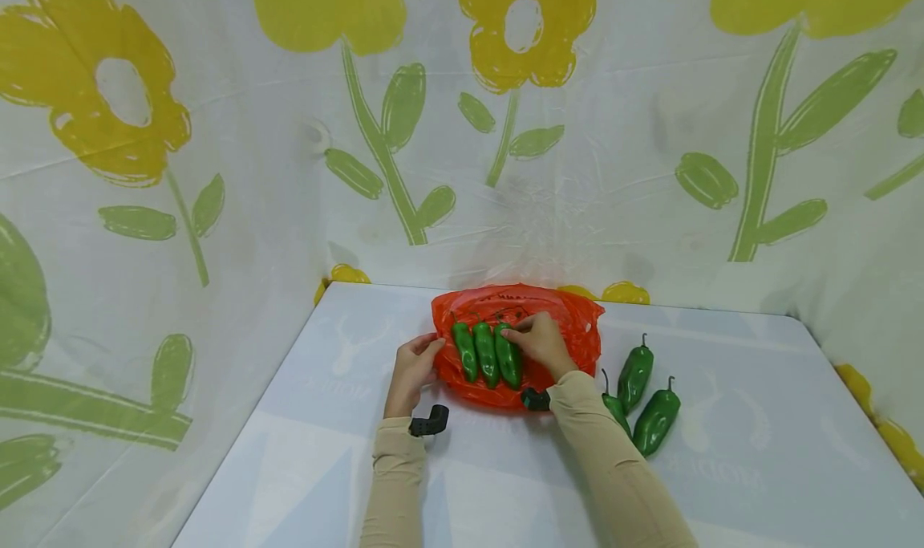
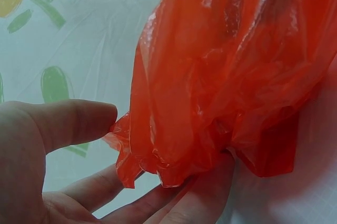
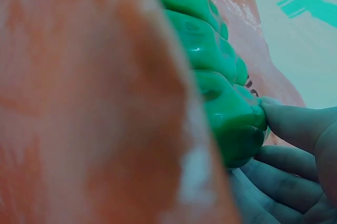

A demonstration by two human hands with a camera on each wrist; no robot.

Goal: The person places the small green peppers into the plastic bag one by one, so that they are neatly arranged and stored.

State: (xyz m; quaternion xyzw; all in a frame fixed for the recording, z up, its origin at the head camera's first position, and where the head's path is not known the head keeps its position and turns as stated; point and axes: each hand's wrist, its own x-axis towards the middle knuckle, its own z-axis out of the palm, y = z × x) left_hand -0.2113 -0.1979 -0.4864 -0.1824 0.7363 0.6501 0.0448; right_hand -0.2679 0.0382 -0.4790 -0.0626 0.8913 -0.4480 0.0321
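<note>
On my head view, the red plastic bag (image 1: 583,331) sits at mid-frame on the tabletop (image 1: 318,460), its film all around three green peppers (image 1: 486,357) lying side by side. I have the right hand (image 1: 543,343) pinching the rightmost pepper (image 1: 509,362), the left hand (image 1: 411,369) holding the bag's left edge. Three loose peppers (image 1: 636,378) lie right of centre, one partly behind the right sleeve (image 1: 613,460).

head: from above, forward and down, widest; bag (image 1: 583,339) small, just below centre | left wrist: very near; bag fills upper right, left hand (image 2: 31,155) lower left | right wrist: very near; blurred bag across left, peppers (image 3: 208,48) upper centre, right hand (image 3: 303,184) lower right | shared: bag, all three; peppers, head and right wrist
</note>
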